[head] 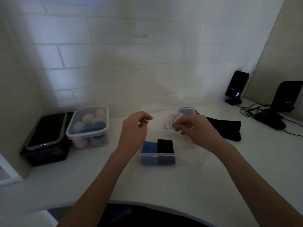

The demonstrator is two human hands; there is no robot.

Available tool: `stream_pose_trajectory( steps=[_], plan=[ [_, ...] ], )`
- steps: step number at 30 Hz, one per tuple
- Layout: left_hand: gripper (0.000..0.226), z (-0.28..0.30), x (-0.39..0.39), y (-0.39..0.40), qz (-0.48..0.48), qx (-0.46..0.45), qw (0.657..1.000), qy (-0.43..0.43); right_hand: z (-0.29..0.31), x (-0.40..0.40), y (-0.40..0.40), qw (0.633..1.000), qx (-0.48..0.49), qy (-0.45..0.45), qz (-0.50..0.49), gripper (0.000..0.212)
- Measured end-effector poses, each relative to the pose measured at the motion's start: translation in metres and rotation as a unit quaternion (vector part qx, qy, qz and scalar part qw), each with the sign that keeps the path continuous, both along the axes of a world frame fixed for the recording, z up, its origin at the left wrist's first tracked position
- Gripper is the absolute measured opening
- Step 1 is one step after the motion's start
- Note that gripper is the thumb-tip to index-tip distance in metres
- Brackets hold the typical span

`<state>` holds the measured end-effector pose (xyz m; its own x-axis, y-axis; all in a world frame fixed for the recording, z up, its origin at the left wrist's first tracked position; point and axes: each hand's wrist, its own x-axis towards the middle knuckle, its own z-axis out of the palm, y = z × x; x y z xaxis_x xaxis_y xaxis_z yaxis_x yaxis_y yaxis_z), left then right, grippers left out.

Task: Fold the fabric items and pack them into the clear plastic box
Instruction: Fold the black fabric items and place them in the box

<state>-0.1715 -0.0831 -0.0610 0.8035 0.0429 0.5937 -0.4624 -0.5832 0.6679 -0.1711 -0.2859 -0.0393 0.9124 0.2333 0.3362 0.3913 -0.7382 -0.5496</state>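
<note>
Above the clear box (157, 157), both hands hold its lid (161, 131) level, crosswise.

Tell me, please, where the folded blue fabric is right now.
In the head view, the folded blue fabric sits in the small clear plastic box, left of the folded black fabric.

home desk nook: white brick wall (131, 63), desk speakers (237, 87) w/ cables, phone (45, 130).

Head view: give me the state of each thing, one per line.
Clear plastic box: open, holds folded blue and black fabric.
Clear lid: held above the box by both hands.
Left hand: gripping lid edge.
Right hand: pinching lid edge.
Black fabric: on counter, unpacked.
Ball container: lidded.
</note>
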Motion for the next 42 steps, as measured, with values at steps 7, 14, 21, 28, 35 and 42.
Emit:
stream_pose_trajectory(
  steps=[7, 14, 21, 28, 35, 42],
  plan=[
    [0.03, -0.024, 0.011, 0.008, 0.064, -0.093, 0.993, -0.022, -0.015, 0.027, -0.058, 0.927, 0.129, -0.201, -0.29, 0.025],
    [0.029, -0.028, 0.013, 0.006, 0.053, -0.049, 0.997, -0.026, -0.081, 0.053, -0.09, 0.946, -0.14, 0.076, -0.284, 0.06],
    [0.026, -0.029, 0.013, 0.006, 0.056, -0.054, 0.997, -0.02, -0.087, 0.054, -0.092, 0.963, -0.075, -0.026, -0.259, 0.036],
    [0.031, -0.023, 0.012, 0.008, 0.065, -0.078, 0.994, -0.033, -0.034, 0.034, -0.076, 0.952, 0.111, -0.186, -0.216, 0.025],
    [0.008, 0.04, 0.007, -0.022, -0.084, -0.125, 0.989, -0.01, 0.019, 0.011, -0.032, 0.929, 0.358, -0.085, -0.029, 0.018],
    [0.026, 0.048, 0.036, -0.052, -0.253, -0.003, 0.941, 0.225, 0.037, 0.026, -0.013, 0.922, 0.381, -0.064, 0.017, 0.02]
  ],
)
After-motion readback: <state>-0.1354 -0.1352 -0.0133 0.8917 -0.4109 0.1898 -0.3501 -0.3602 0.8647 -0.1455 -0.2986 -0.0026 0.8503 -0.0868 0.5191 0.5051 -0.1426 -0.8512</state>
